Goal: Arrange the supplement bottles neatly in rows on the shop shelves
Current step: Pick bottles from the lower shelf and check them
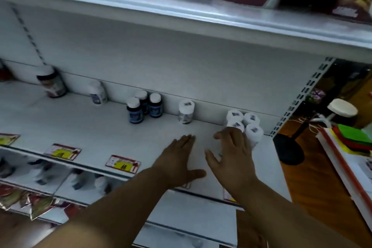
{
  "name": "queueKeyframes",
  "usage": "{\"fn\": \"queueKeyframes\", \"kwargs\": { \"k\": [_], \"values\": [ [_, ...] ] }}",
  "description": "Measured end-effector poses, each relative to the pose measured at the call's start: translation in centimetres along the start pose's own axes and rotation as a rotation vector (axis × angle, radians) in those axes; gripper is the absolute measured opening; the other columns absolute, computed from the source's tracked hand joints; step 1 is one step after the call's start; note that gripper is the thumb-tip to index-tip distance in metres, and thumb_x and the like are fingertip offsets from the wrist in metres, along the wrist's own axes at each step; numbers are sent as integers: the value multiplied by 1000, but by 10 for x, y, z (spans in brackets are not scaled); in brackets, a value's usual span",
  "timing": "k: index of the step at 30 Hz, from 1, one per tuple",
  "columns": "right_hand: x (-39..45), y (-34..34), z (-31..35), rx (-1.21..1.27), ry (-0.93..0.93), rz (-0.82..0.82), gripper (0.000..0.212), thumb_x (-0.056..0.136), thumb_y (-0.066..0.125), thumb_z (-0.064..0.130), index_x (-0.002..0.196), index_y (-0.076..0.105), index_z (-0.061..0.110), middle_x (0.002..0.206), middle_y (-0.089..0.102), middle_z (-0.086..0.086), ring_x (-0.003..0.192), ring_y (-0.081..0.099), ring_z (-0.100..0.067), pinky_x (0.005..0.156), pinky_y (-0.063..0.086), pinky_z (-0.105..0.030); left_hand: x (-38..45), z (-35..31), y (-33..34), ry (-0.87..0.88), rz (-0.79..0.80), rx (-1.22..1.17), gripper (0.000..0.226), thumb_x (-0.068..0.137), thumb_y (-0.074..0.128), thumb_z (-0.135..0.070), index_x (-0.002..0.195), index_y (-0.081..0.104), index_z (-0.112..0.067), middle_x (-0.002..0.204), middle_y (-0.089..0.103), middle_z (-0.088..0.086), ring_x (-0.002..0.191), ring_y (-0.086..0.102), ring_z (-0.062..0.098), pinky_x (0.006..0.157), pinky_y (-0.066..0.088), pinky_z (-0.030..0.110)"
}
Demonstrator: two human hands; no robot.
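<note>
Both hands out over the shelf (112, 127) w/ fingers straight, holding nothing. Left hand (179, 159) flat, right hand (231, 151) w/ fingertips touching the white bottles (244, 125) bunched at the right end. Further back: single white bottle (186, 111), then 3 dark bottles (144, 106) by the back wall.

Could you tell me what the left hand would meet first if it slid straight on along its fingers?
Probably the lone white bottle standing by the back panel; the left hand points roughly toward it, though depth is unclear.
</note>
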State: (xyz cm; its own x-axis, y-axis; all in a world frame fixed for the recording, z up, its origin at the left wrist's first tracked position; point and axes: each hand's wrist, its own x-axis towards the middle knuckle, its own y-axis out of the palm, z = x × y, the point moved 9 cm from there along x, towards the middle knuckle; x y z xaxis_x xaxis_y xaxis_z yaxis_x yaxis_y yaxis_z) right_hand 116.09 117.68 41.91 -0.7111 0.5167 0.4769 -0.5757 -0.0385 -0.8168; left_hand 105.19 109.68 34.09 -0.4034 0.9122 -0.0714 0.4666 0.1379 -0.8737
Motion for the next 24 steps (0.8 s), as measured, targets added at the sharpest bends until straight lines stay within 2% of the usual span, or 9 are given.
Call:
{"fn": "queueKeyframes", "kwargs": {
  "k": [3,6,11,14,19,24],
  "values": [
    [0,25,72,91,-64,2,38,77,64,38,108,57,16,110,53,-4,102,51,-24,86,44,-36,-61,54,-44,-58,-125,-18,104,80,61,-67,157,7,-24,163,10,-4,149,13,16,121,10,28],
    [-2,65,165,170,-130,41,40,76,72,32,109,58,15,112,53,-5,103,53,-25,87,48,-38,-141,122,-93,-127,-229,30,93,82,62,-64,155,18,-26,160,21,-6,145,24,15,117,23,28],
    [-6,132,334,322,-235,160,39,78,72,30,111,58,16,116,52,-6,106,54,-27,90,49,-37,-273,245,-158,-325,-297,128,89,83,58,-63,154,21,-22,158,28,0,141,32,21,113,29,29],
    [-7,162,416,396,-279,244,37,80,72,30,112,57,19,118,51,-2,107,51,-21,89,46,-34,-334,302,-189,-439,-331,137,89,78,52,-64,151,28,-19,152,36,2,138,35,19,110,29,27],
    [-1,227,519,435,-383,335,36,80,71,35,110,55,23,116,49,2,104,49,-18,87,49,-36,-395,400,-225,-607,-448,102,80,84,61,-56,149,32,-19,149,40,-4,137,36,14,113,31,29],
    [7,316,622,479,-519,475,36,83,66,38,114,53,25,120,47,4,107,47,-15,86,42,-27,-441,496,-256,-760,-515,87,71,85,59,-56,145,38,-26,142,46,-9,131,43,13,108,39,35]
  ]
}}
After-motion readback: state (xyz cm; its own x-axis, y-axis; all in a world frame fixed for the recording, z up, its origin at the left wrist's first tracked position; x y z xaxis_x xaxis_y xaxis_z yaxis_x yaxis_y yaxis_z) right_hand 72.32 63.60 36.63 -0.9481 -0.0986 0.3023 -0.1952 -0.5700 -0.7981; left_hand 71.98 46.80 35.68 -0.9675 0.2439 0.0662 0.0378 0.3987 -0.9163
